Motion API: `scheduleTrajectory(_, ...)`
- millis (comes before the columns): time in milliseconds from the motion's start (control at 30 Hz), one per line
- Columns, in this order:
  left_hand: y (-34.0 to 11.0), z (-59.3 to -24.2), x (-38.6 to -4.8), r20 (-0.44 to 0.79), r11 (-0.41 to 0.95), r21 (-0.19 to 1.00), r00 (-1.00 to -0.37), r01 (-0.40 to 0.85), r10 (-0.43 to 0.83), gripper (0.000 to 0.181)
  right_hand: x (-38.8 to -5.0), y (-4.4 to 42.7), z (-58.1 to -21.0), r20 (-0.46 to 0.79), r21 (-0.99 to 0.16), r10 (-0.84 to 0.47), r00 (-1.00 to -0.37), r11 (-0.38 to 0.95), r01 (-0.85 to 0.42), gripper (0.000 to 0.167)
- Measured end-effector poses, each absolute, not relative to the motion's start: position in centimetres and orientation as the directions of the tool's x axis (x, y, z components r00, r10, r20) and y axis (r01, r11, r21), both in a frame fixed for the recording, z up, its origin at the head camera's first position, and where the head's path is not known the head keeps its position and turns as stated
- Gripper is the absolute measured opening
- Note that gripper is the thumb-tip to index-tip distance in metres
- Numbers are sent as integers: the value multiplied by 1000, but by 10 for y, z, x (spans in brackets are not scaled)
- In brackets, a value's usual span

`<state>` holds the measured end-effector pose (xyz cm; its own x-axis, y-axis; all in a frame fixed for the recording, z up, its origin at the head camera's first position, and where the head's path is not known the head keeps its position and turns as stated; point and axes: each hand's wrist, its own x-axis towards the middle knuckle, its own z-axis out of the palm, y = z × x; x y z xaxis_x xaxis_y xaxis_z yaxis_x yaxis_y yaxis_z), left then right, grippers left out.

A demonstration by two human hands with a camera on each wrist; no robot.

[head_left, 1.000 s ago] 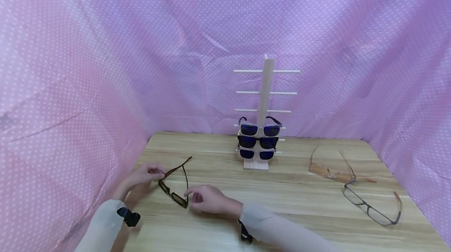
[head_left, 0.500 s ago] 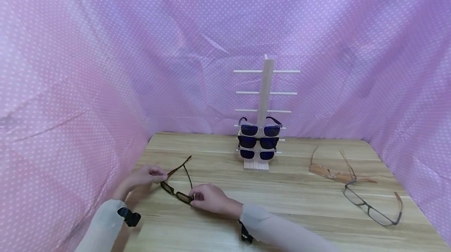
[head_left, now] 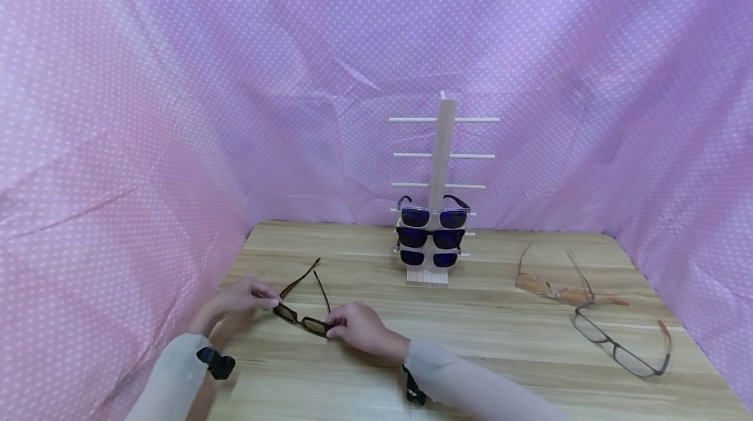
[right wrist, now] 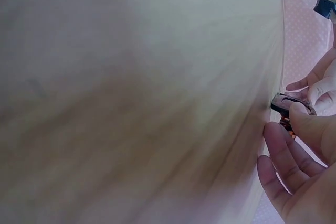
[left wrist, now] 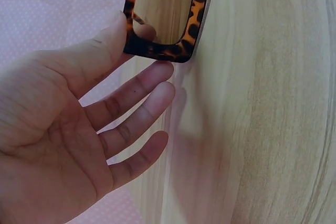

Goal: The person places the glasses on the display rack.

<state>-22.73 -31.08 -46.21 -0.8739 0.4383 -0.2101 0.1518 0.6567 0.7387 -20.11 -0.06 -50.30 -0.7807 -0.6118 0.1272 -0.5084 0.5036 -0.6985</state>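
Observation:
Tortoiseshell sunglasses [head_left: 316, 326] with brown lenses are held between both hands at the table's left, temples unfolded toward the back. My left hand [head_left: 246, 295] pinches the frame's left corner. In the left wrist view, the thumb lies against the mottled orange-and-black rim [left wrist: 197, 14], a fingertip shows behind the lens, and the other fingers of the left hand [left wrist: 68, 114] extend below. My right hand [head_left: 366, 329] pinches the opposite corner near the hinge. The right wrist view has the thumb of the right hand [right wrist: 310, 182] on the sunglasses [right wrist: 282, 103] at the right edge.
A wooden display stand [head_left: 445, 146] with white crossbars stands at the back centre, bearing sunglasses [head_left: 431, 238] on its lower bars. At right lie orange-tinted glasses [head_left: 534, 284] and grey-framed glasses [head_left: 606, 341]. Pink dotted cloth [head_left: 329, 29] hangs around the wooden table [head_left: 488, 336].
My right hand has closed its fingers on the right corner of the sunglasses. The sunglasses have turned, their right end moving right and back. My left hand has shifted slightly right.

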Motion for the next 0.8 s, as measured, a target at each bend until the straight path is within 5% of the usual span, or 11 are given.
scheduleTrajectory(800, -295, -450, -232, -54, 609, 755, -902, 244, 429, 17, -219, 23, -488, 194, -768, -531, -825, 440, -465, 15)
